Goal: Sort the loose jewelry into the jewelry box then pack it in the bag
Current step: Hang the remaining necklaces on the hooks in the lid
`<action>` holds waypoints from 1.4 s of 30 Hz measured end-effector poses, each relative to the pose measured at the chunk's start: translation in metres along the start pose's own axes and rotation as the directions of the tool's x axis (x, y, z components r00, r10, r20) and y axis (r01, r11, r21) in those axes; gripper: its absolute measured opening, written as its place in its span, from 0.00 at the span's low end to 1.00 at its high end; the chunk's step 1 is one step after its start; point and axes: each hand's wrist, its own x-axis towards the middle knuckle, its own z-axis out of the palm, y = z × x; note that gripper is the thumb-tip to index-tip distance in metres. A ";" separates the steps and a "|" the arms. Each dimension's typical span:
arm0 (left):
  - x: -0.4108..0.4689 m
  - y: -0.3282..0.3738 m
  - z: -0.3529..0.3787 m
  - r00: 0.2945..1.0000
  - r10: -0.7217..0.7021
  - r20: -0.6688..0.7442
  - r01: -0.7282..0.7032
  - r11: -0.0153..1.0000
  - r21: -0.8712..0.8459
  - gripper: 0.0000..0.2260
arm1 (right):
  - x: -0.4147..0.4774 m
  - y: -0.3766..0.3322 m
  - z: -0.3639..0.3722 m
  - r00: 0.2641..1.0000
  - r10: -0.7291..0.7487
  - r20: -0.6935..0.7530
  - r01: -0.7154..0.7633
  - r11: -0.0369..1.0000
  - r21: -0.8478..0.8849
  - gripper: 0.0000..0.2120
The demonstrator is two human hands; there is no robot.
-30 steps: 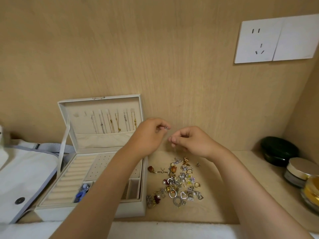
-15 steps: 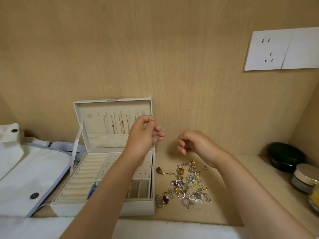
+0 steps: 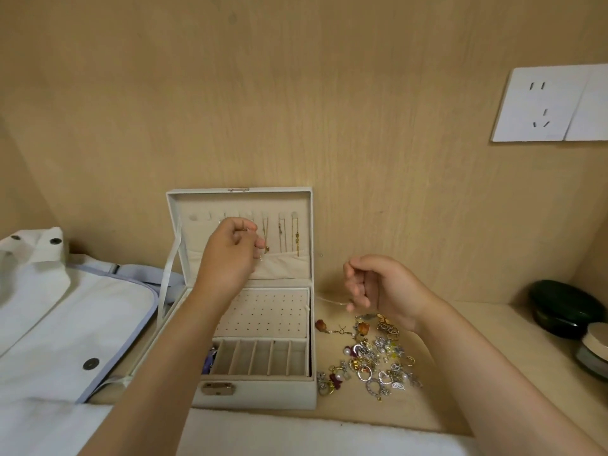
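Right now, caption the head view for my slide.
Left hand pinches a fine chain at the lid hooks of the open jewelry box; right hand hovers above the loose jewelry.

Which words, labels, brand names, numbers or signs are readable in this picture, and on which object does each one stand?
There is no readable text in this view.
wall socket: only plug slots, no writing.
jewelry box: the metal clasp shows no legible marking.
dark jar: no label visible.
bag: plain fabric with snap buttons, no print.
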 end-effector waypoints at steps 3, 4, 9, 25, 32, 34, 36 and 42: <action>0.008 -0.017 -0.020 0.998 0.056 0.000 -0.055 0.983 0.175 0.07 | 0.005 0.005 0.014 0.990 -0.096 -0.106 0.082 0.988 -0.127 0.11; 0.010 -0.023 -0.026 0.998 0.057 0.010 -0.058 0.973 0.225 0.07 | 0.007 0.007 0.018 0.989 -0.101 -0.109 0.089 0.989 -0.115 0.11; 0.012 -0.038 -0.054 0.996 0.049 0.072 -0.072 0.931 0.358 0.08 | 0.013 -0.003 0.048 0.987 -0.121 -0.104 0.109 0.987 -0.119 0.13; 0.028 -0.040 -0.096 0.958 0.003 0.286 -0.077 0.965 0.249 0.12 | 0.082 -0.044 0.158 0.999 -0.037 0.000 0.032 0.864 -0.502 0.10; 0.017 -0.005 -0.096 0.953 -0.090 0.289 0.147 0.972 -0.182 0.11 | 0.099 -0.049 0.183 0.996 0.073 0.056 -0.021 0.779 -0.627 0.13; 0.019 -0.008 -0.103 0.955 -0.084 0.285 0.079 0.996 0.030 0.14 | 0.102 -0.049 0.185 0.993 0.101 0.059 -0.038 0.756 -0.653 0.13; 0.020 -0.008 -0.113 0.961 -0.093 0.262 0.055 0.987 0.150 0.15 | 0.105 -0.048 0.186 0.991 0.126 0.045 -0.064 0.743 -0.666 0.13; 0.026 -0.017 -0.139 0.977 -0.018 0.214 -0.014 0.989 0.148 0.06 | 0.112 -0.045 0.181 0.997 0.084 -0.001 -0.063 0.749 -0.659 0.11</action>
